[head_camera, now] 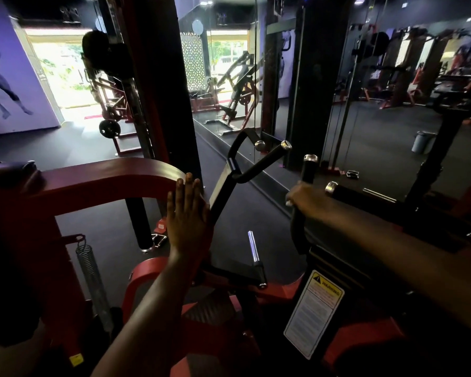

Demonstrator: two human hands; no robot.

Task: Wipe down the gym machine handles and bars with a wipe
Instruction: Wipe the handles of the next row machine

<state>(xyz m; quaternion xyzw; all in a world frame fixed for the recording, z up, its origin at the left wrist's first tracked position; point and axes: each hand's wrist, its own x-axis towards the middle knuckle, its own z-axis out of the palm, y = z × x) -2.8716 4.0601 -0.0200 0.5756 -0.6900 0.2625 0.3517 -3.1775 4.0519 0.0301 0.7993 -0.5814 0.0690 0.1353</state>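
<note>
The upright black handle point(307, 170) rises straight out of the right hand point(303, 198), whose fingers are curled around it just below its chrome cap, with something small and white, perhaps the wipe point(289, 203), showing at the fingertips. Open dark floor point(245, 208) lies between the two arms, and a second black grip point(348, 193) sits just right of the held one. The left hand point(188, 219) lies flat, fingers straight and together, against the end of the curved red frame point(106, 180).
</note>
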